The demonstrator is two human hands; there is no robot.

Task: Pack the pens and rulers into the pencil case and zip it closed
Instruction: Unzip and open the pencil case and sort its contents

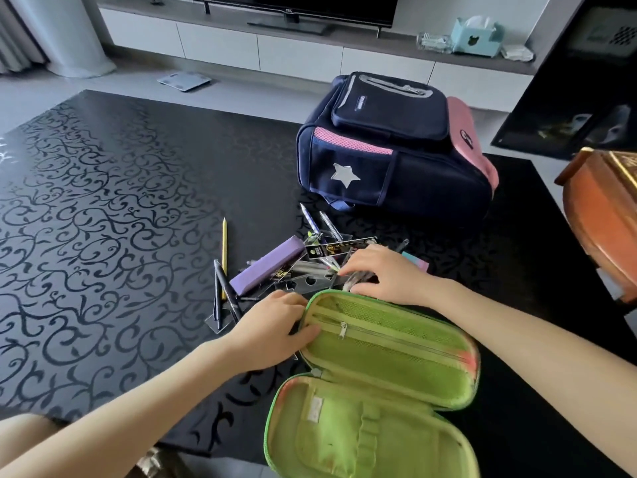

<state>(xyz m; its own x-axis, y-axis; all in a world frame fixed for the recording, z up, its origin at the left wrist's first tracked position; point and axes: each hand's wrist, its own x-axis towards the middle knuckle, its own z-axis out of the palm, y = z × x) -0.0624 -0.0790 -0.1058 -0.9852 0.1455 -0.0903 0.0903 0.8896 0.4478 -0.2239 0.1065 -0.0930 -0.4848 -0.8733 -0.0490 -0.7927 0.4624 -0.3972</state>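
Beyond the glossy black, scroll-patterned tabletop (103,201) a low white cabinet (220,46) carries a television (310,5). Pale floor (34,98) lies between tabletop and cabinet, and a wooden chest (599,215) stands right of the tabletop.

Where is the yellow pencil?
In the head view, the yellow pencil lies on the black table, just left of the purple box, with its near end beside the dark pens.

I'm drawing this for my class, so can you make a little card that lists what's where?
pencil case: green, unzipped, lying open on the table; nothing shows inside
left hand: grips the case's left end
right hand: holds a few pens just behind the case
pile: more pens, clear rulers, black ruler, purple box
yellow pencil: left of the pile
backpack: navy and pink, behind the pile
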